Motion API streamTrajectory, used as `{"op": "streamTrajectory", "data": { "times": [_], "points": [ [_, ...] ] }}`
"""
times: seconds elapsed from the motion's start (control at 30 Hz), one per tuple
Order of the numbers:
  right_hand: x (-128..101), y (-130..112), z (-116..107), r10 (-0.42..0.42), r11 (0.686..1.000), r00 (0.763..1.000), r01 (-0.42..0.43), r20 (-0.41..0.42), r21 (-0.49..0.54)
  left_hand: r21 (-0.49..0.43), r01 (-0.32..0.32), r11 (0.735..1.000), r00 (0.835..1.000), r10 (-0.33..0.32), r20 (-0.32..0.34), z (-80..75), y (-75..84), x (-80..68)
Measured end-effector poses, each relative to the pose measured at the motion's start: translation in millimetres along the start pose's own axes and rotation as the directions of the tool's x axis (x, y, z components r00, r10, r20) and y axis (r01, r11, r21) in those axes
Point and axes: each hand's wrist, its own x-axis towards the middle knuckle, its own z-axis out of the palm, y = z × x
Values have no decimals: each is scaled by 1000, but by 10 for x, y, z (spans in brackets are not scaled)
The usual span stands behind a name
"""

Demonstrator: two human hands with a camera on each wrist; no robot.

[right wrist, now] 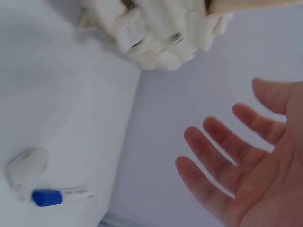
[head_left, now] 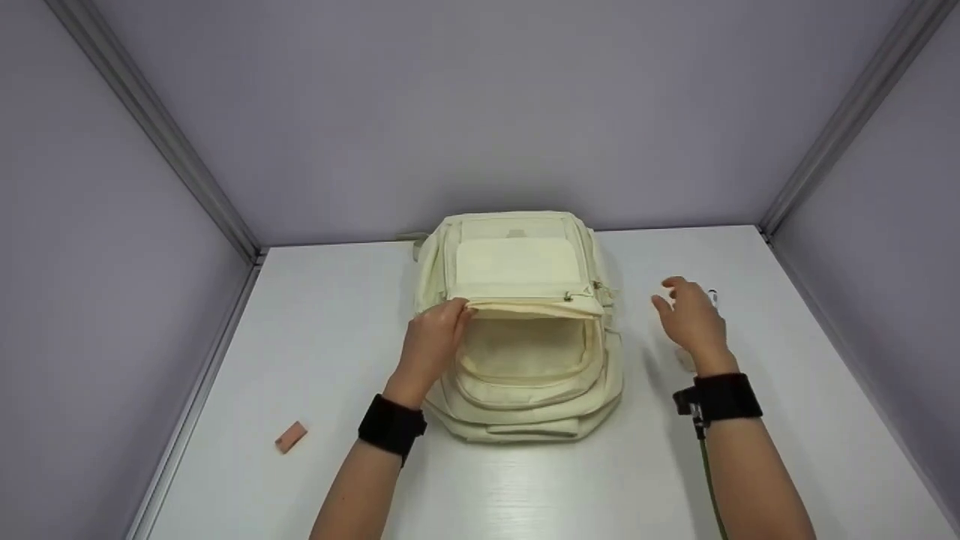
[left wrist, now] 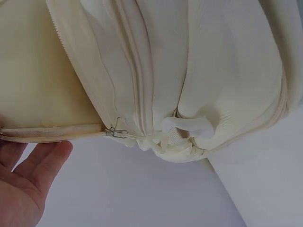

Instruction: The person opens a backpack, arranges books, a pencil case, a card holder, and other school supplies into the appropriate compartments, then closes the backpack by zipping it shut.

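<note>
Eraser: a small pink eraser (head_left: 290,436) lay on the table (head_left: 322,315), far left.
Left hand: the left hand (head_left: 433,339) pinched the backpack's open flap edge.
Backpack: the cream backpack (head_left: 525,330) sat mid-table, unzipped.
Right hand: the right hand (head_left: 691,315) hovered empty, fingers spread, over a blue-capped marker (right wrist: 52,196).

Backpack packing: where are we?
Done: backpack lies unzipped, its compartment gaping. In hand: left hand holds the flap edge up; right hand hovers open above the pen. Left: pen, white eraser and pink eraser lie outside on the table.
</note>
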Motion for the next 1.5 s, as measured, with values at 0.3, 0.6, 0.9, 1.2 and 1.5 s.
{"op": "streamTrajectory", "data": {
  "times": [0.3, 0.6, 0.9, 1.2, 1.5],
  "points": [
    [-58, 706, 48, 411, 912, 909, -409, 69, -40, 41, -1, 999, 998, 4, -69, -80, 32, 76],
    [-123, 845, 153, 460, 887, 882, -461, 98, -15, -9, 94, 996, 989, -94, -110, -147, 32, 155],
    [-156, 1022, 221, 468, 884, 883, -467, 37, -21, 27, 140, 990, 987, -138, -77, -109, 33, 310],
    [-145, 982, 167, 415, 909, 910, -415, 24, 17, 5, 211, 978, 977, -210, -35, -139, 30, 485],
    [-255, 500, -84, 220, 969, 960, -235, 171, 74, -32, 262, 965, 965, -262, -14, -151, 14, 659]
  ]
}}
